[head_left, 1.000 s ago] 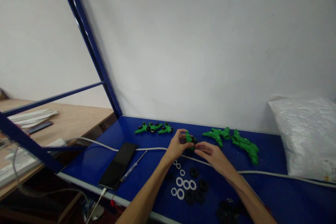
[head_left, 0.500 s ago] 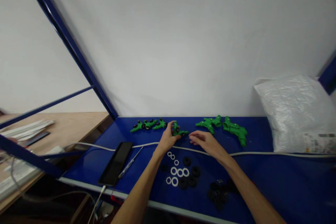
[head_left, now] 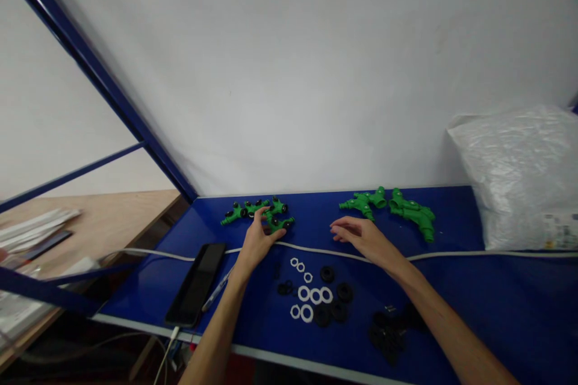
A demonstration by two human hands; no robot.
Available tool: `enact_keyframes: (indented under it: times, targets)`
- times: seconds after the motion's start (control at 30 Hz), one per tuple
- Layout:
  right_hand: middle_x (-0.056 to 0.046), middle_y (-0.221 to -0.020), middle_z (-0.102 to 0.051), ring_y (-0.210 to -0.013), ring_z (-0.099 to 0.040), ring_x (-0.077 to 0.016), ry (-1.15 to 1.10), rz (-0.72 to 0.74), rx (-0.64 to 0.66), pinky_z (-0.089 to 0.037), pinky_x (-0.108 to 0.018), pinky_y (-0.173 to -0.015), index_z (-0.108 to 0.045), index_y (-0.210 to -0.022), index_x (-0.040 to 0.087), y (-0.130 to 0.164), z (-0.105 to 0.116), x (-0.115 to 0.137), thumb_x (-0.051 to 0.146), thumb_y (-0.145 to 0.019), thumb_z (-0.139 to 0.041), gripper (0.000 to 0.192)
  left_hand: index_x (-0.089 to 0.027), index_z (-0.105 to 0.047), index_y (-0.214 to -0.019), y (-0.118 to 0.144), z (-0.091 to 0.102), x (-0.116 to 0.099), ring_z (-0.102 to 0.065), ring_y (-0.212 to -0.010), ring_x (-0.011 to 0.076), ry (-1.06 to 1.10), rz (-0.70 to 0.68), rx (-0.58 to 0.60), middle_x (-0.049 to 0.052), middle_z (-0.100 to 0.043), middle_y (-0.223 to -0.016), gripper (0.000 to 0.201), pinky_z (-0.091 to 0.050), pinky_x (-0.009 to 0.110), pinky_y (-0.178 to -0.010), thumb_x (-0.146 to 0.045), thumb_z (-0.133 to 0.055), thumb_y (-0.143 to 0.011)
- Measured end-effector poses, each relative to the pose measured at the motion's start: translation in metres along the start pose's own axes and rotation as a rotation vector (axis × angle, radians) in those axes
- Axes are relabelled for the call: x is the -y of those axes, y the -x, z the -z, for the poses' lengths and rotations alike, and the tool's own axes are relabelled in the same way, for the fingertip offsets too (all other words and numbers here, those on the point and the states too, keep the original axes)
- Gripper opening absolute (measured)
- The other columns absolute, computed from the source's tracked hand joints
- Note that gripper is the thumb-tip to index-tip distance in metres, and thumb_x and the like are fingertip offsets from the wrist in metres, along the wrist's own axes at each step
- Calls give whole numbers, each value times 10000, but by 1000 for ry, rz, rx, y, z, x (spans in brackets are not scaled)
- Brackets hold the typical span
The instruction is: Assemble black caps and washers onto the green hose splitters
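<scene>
Green plastic is what the left hand (head_left: 257, 242) rests on: its fingertips lie on a green fitting with black caps (head_left: 279, 224), set down on the blue table (head_left: 451, 289) at the near end of a short row of like fittings (head_left: 247, 210) that runs leftward and away from that hand along the back wall. The fitting's long axis lies roughly across the view, left to right, and it sits just beyond the left fingertips; whether the fingers pinch it or only touch it from above cannot be told. The right hand (head_left: 363, 234) is well apart from the left, fingers loosely spread and holding nothing, palm down just above the table. Beyond it and slightly to its right lie the bare green fittings (head_left: 409, 209), without black caps, so the right hand is the nearer one to that pile and the left the nearer to the capped row. A white cable (head_left: 451, 254) runs across the table under both hands. Nearer the body, between the two forearms, white rings (head_left: 311, 296) and black washers (head_left: 336, 307) lie loose, with a darker heap of black parts (head_left: 392, 331) beneath the right forearm. Left of the left forearm lie a phone (head_left: 196, 283) and a screwdriver (head_left: 215, 295). Far right, a clear plastic bag (head_left: 519, 174) stands on the table; its contents cannot be made out.
</scene>
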State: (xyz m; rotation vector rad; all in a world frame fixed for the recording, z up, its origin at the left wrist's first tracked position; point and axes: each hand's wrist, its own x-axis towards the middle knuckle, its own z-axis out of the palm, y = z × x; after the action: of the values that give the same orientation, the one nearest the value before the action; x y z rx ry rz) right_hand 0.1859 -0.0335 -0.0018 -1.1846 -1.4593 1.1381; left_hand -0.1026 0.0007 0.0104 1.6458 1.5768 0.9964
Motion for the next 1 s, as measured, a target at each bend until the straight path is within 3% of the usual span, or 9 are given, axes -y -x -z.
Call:
enact_keyframes:
  times: [0.13,0.23,0.33,0.43,0.5,0.63,0.73,0.87,1.0]
  targets:
    - [-79,-875,-788,-801,-756,-241,20,-1,2,-579,-392,-773,-755,-947,172,0,1,0,471,-851,-686,322,-165,-605,-1231,3,15,5,-651,-1037,305,-342,-83,-167,150,-573,-1245,596,-504,480,-1001,-556,-723,-797]
    - [-76,-883,-786,-812,-754,-229,48,1,-1,-574,-361,-751,-751,-965,171,1,1,1,462,-867,-668,318,-118,-633,-1197,5,21,11,-599,-1165,373,-554,-131,-303,188,-551,-1233,555,-459,524,-1059,-556,-643,-857]
    - [-71,-877,-781,-792,-748,-211,88,10,-13,-569,-328,-712,-746,-960,170,1,-1,1,467,-884,-638,325,-111,-595,-1283,5,21,14,-588,-1170,362,-596,-227,-393,190,-561,-1210,508,-465,523,-1049,-474,-551,-931]
    - [-50,-798,-759,-689,-711,-190,159,26,-56,-540,-301,-625,-744,-891,180,1,1,4,480,-897,-603,331,-131,-608,-1259,6,14,4,-626,-1050,308,-503,-308,-420,166,-590,-1184,446,-498,490,-1003,-443,-539,-949]
    - [-36,-732,-728,-638,-669,-187,236,39,-143,-511,-307,-609,-734,-835,193,1,6,7,494,-906,-576,348,-166,-626,-1226,6,2,-11,-648,-934,253,-387,-334,-356,125,-628,-1140,394,-532,435,-929,-439,-556,-951]
    - [-66,-769,-687,-733,-638,-239,439,53,-440,-482,-380,-750,-690,-813,207,1,24,8,515,-900,-556,347,-209,-710,-1056,-2,-35,-44,-672,-917,203,-253,-443,92,68,-709,-1045,260,-519,343,-894,-385,-535,-980]
    - [-96,-825,-649,-801,-619,-286,579,44,-593,-457,-432,-816,-650,-832,212,-1,33,0,465,-832,-620,255,-208,-733,-1052,-15,-64,-59,-686,-896,200,-174,-446,288,58,-751,-1019,246,-513,318,-849,-351,-551,-969]
    - [-97,-810,-622,-781,-617,-301,674,-1,-638,-455,-429,-769,-625,-808,225,-3,35,-17,383,-750,-683,178,-201,-744,-1057,-27,-86,-58,-701,-915,204,-88,-411,355,55,-774,-1024,262,-505,303,-840,-350,-548,-967]
    - [-76,-722,-621,-706,-610,-268,665,-61,-601,-442,-403,-725,-579,-678,249,-3,41,-24,349,-782,-628,152,-197,-750,-1075,-25,-87,-49,-706,-896,205,-53,-370,382,52,-782,-1003,300,-497,294,-836,-389,-546,-970]
